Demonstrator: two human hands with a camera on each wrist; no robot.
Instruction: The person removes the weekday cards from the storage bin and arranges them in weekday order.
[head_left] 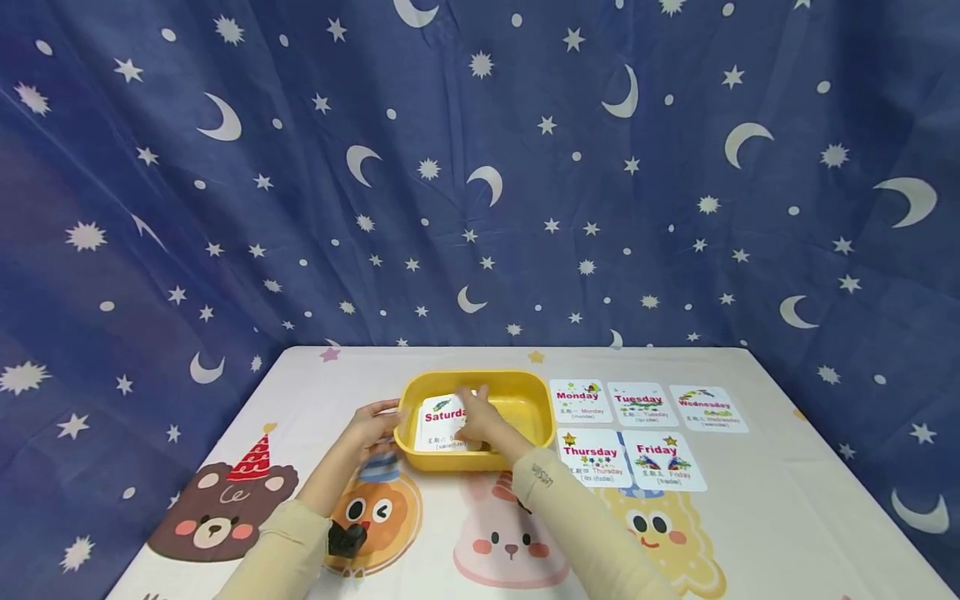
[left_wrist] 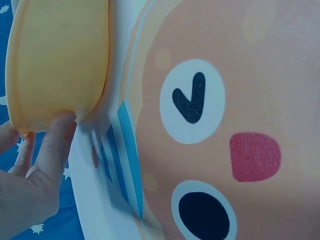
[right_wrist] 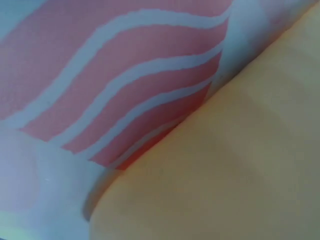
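Note:
A yellow plastic basin (head_left: 517, 383) stands at the middle of the table. My left hand (head_left: 372, 429) holds its left end by the rim, with fingers (left_wrist: 57, 145) against the outer wall in the left wrist view. Inside the basin is a white card printed "Saturday" (head_left: 435, 429), tilted a little. My right hand (head_left: 483, 417) reaches in over the near rim and grips this card at its right side, covering the end of the word. The right wrist view shows only the basin's outer wall (right_wrist: 225, 165) and the printed tablecloth, so the right fingers are hidden there.
Right of the basin lie cards for Monday (head_left: 581, 402), Tuesday (head_left: 642, 406) and Wednesday (head_left: 708, 408) in a row. Below them are Thursday (head_left: 595, 458) and Friday (head_left: 663, 461). A cartoon-print cloth (head_left: 787, 517) covers the table; a blue star-patterned curtain (head_left: 525, 275) hangs behind.

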